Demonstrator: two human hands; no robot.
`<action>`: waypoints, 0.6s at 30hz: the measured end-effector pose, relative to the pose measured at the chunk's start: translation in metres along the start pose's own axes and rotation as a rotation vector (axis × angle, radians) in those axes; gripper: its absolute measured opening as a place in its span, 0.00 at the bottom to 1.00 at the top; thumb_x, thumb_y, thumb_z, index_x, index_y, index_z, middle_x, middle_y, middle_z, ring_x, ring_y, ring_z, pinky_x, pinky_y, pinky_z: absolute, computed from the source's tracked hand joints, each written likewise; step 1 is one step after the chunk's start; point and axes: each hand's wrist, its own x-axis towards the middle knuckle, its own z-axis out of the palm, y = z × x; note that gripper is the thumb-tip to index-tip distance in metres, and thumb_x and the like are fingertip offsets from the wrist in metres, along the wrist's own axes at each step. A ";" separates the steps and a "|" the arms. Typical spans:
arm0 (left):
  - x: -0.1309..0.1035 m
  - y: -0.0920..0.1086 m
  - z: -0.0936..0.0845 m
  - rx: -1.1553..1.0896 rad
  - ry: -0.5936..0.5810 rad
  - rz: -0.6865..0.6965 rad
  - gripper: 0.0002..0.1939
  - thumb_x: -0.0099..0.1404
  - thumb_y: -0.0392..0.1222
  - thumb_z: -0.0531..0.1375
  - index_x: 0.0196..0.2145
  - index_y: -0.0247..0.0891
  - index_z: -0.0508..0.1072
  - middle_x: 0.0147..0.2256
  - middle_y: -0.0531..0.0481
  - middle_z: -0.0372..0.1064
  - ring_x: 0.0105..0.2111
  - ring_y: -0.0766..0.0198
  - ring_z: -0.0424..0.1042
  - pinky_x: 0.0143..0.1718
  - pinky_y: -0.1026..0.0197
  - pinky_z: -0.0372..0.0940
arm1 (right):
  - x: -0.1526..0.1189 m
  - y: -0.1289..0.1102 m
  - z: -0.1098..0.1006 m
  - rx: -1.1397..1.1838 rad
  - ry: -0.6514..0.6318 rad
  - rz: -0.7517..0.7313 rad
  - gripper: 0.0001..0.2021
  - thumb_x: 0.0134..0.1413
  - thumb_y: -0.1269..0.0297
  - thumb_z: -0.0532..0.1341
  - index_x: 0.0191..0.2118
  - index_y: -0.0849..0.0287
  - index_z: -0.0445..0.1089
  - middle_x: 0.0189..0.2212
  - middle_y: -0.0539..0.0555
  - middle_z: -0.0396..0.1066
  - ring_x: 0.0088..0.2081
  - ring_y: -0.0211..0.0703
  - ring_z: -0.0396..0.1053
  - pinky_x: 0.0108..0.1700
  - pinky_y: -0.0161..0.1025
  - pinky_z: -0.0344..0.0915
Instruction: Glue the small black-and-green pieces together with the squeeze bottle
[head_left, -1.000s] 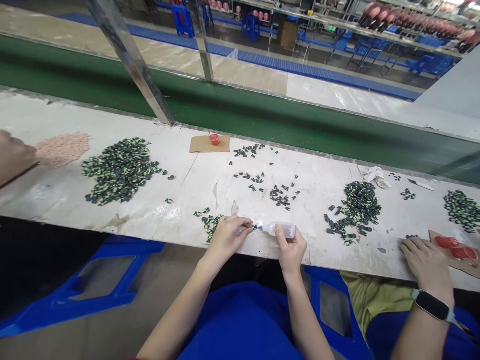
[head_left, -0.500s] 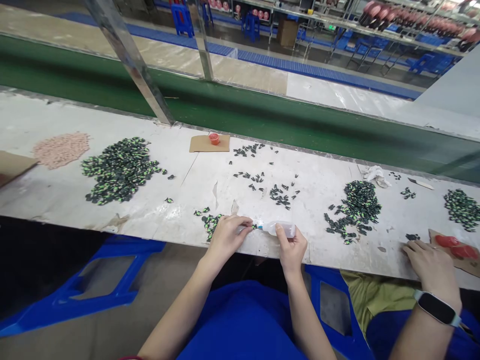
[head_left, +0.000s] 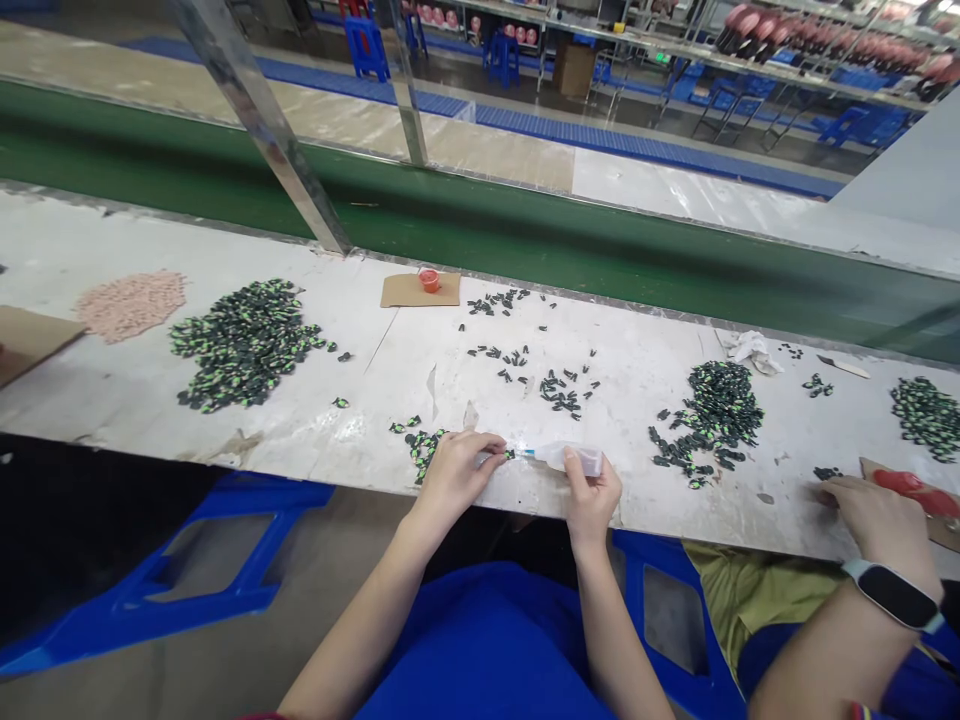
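In front of me, my left hand [head_left: 463, 468] is closed in a pinch on a small black-and-green piece [head_left: 509, 454] at its fingertips. My right hand [head_left: 592, 495] grips a translucent squeeze bottle [head_left: 574, 457], tilted nearly flat, its thin blue-tipped nozzle pointing left at that piece with a small gap between them. Beside and partly behind my left hand lies a small heap of black-and-green pieces [head_left: 424, 450]. Beyond my hands, small dark pieces [head_left: 561, 392] are scattered over the white table [head_left: 397, 370].
Larger piles of black-and-green pieces [head_left: 244, 345] and of dark pieces [head_left: 724, 405] flank me. A pile of pinkish pieces [head_left: 133, 305] is at far left. A red cup [head_left: 429, 280] stands on cardboard [head_left: 397, 291]. A co-worker's hand [head_left: 874, 510] works at right.
My right hand has drawn the bottle slightly right, so its nozzle is farther from the piece. My left hand has hardly moved. The co-worker's hand has shifted right.
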 end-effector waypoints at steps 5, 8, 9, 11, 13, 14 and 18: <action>0.003 0.001 -0.008 -0.033 -0.083 0.036 0.05 0.60 0.38 0.62 0.36 0.41 0.76 0.34 0.50 0.78 0.37 0.58 0.76 0.41 0.56 0.68 | 0.014 0.002 -0.015 0.184 0.093 -0.038 0.16 0.43 0.55 0.68 0.34 0.59 0.65 0.28 0.51 0.72 0.30 0.42 0.70 0.34 0.40 0.68; 0.015 -0.002 -0.021 -0.015 -0.121 0.085 0.08 0.64 0.42 0.58 0.39 0.41 0.76 0.36 0.49 0.77 0.38 0.57 0.75 0.40 0.56 0.69 | 0.026 0.000 -0.024 0.202 0.100 -0.082 0.22 0.37 0.60 0.71 0.36 0.55 0.59 0.32 0.51 0.73 0.37 0.44 0.73 0.41 0.43 0.69; 0.023 -0.003 -0.026 0.016 -0.109 0.097 0.09 0.65 0.42 0.56 0.38 0.41 0.76 0.37 0.48 0.77 0.38 0.57 0.74 0.41 0.54 0.69 | 0.029 -0.001 -0.026 0.199 0.100 -0.078 0.24 0.36 0.61 0.71 0.36 0.54 0.58 0.33 0.52 0.74 0.39 0.45 0.74 0.43 0.45 0.69; 0.042 -0.008 -0.033 0.096 -0.038 0.114 0.10 0.66 0.41 0.55 0.38 0.40 0.76 0.37 0.47 0.77 0.41 0.55 0.72 0.44 0.52 0.67 | 0.036 -0.001 -0.029 0.145 0.095 -0.039 0.26 0.34 0.61 0.72 0.39 0.55 0.58 0.36 0.55 0.75 0.41 0.47 0.74 0.46 0.48 0.69; 0.065 -0.013 -0.036 0.168 0.039 0.119 0.09 0.65 0.39 0.55 0.38 0.40 0.76 0.39 0.46 0.76 0.44 0.53 0.70 0.47 0.50 0.65 | 0.041 0.000 -0.029 0.052 0.083 0.002 0.28 0.33 0.59 0.72 0.42 0.56 0.60 0.37 0.57 0.75 0.40 0.49 0.74 0.46 0.49 0.68; 0.076 -0.015 -0.035 0.195 0.056 0.111 0.09 0.64 0.38 0.56 0.37 0.40 0.76 0.38 0.46 0.76 0.43 0.52 0.70 0.47 0.50 0.65 | 0.041 0.001 -0.028 0.006 0.076 0.004 0.30 0.33 0.58 0.72 0.44 0.57 0.61 0.37 0.57 0.75 0.40 0.49 0.74 0.46 0.50 0.68; 0.109 -0.021 -0.023 0.255 0.035 0.093 0.07 0.61 0.38 0.58 0.33 0.40 0.77 0.35 0.45 0.76 0.41 0.50 0.69 0.45 0.49 0.65 | 0.034 -0.001 -0.026 -0.097 0.128 -0.192 0.36 0.35 0.58 0.73 0.51 0.57 0.59 0.44 0.61 0.72 0.44 0.50 0.71 0.46 0.50 0.67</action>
